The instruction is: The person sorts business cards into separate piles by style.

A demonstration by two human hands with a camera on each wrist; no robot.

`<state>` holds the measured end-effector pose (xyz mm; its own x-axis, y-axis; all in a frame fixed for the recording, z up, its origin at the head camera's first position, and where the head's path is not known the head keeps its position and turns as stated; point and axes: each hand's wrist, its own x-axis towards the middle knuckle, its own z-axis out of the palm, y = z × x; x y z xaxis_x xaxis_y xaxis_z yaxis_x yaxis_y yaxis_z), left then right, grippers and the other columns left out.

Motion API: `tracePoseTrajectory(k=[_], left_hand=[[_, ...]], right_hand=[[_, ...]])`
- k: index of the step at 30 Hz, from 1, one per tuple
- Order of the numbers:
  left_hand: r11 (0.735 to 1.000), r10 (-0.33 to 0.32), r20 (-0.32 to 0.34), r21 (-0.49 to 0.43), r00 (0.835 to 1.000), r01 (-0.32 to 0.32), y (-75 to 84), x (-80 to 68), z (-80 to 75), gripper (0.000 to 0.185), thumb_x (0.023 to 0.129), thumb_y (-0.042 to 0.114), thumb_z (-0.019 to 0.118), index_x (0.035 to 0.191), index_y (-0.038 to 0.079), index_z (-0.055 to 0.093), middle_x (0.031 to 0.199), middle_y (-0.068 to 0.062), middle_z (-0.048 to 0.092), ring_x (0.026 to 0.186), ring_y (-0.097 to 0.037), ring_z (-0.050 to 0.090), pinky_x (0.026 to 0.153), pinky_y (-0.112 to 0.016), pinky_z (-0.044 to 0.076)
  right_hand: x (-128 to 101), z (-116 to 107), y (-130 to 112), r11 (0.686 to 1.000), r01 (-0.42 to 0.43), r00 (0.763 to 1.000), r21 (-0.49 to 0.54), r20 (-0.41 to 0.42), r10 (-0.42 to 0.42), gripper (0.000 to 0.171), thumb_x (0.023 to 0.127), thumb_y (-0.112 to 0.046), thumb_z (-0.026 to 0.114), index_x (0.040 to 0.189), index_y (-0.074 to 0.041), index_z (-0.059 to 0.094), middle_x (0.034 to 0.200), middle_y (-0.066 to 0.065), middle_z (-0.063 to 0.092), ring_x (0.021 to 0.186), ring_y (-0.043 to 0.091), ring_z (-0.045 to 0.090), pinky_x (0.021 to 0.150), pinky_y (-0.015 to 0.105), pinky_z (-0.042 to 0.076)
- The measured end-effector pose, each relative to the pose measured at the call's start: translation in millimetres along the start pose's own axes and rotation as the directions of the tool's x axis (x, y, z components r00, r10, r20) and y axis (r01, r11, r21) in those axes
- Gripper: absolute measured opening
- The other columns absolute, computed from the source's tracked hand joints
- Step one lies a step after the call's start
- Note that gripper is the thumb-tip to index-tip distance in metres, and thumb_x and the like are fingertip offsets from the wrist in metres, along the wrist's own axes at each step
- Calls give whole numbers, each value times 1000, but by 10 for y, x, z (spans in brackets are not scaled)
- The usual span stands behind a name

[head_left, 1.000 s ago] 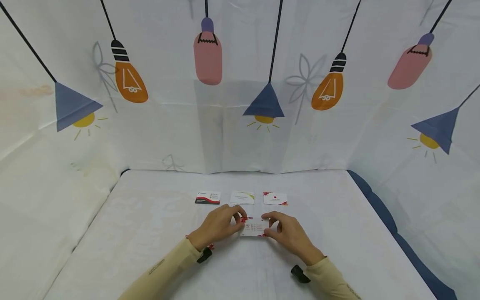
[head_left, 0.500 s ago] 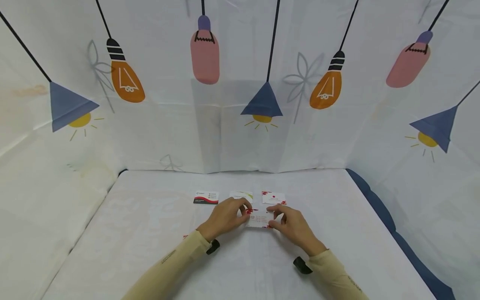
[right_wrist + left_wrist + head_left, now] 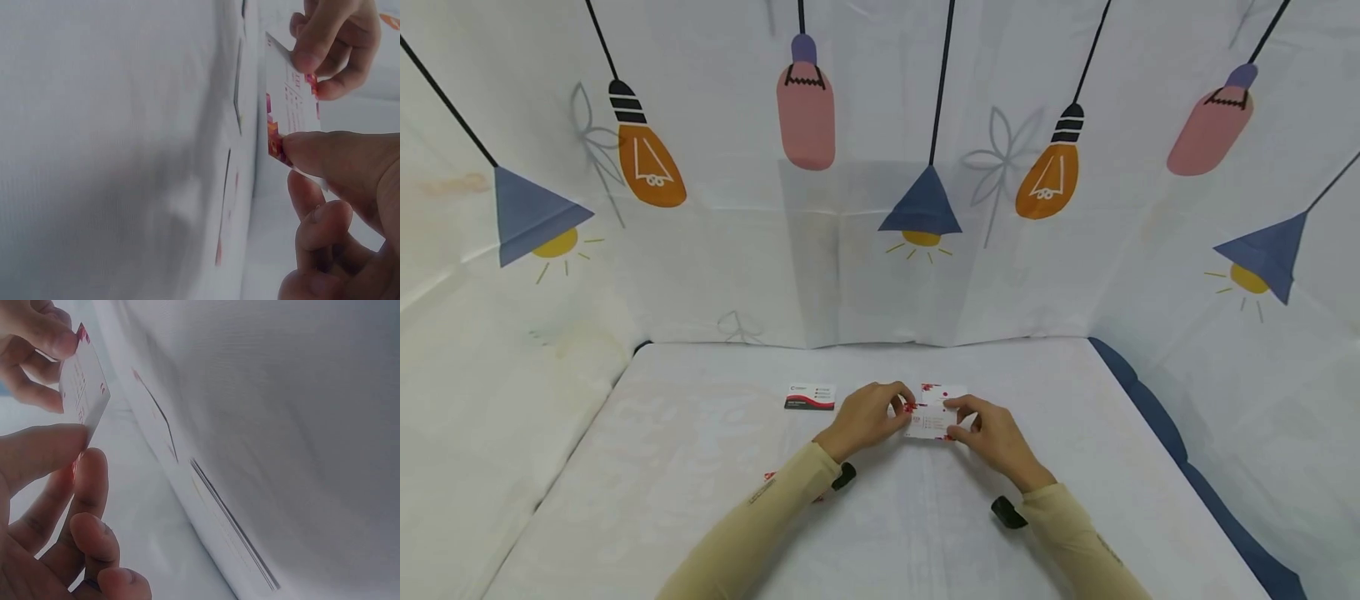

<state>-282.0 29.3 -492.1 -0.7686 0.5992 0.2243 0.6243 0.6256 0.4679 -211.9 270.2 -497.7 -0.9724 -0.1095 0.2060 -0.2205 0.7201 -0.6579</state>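
Between my two hands is a white business card (image 3: pixel 930 423) with red floral corners and small print, lifted off the table. My left hand (image 3: pixel 868 417) pinches its left end between thumb and fingers. At its right end, the thumb and fingers of my right hand (image 3: pixel 988 433) pinch it too. Just behind the held card lies a similar red-flowered business card (image 3: pixel 942 393), partly covered by it in the head view. A business card stack (image 3: pixel 232 525) lies on the table in the left wrist view; my left hand hides it from the head camera.
A black, red and white business card (image 3: pixel 809 397) lies left of my left hand. Under my left forearm, red-patterned card corners (image 3: pixel 769 476) peek out. A white cloth covers the table (image 3: pixel 700 433); a printed white curtain (image 3: pixel 722 275) rises behind it.
Both hands have carried the held card away from me and slightly right, toward the red-flowered card in the back row. My left hand now covers the middle card there.
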Motion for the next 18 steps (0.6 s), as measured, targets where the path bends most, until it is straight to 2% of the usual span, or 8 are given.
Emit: tracePoseTrajectory(k=[9, 18], left_hand=[[998, -12, 2, -54, 1000, 12, -32, 206, 87, 19, 94, 25, 74, 112, 23, 70, 86, 10, 68, 72, -9, 54, 63, -26, 43], [996, -44, -8, -77, 999, 43, -71, 466, 130, 18, 93, 22, 74, 110, 21, 70, 86, 6, 69, 66, -8, 53, 59, -25, 42]], right_hand=[[103, -39, 166, 999, -42, 999, -7, -16, 42, 40, 86, -15, 82, 124, -19, 70, 97, 0, 68, 62, 12, 52, 52, 27, 44], [316, -103, 251, 999, -40, 999, -20, -19, 39, 40, 89, -12, 78, 128, -15, 68, 101, 7, 69, 65, 15, 54, 55, 29, 46]])
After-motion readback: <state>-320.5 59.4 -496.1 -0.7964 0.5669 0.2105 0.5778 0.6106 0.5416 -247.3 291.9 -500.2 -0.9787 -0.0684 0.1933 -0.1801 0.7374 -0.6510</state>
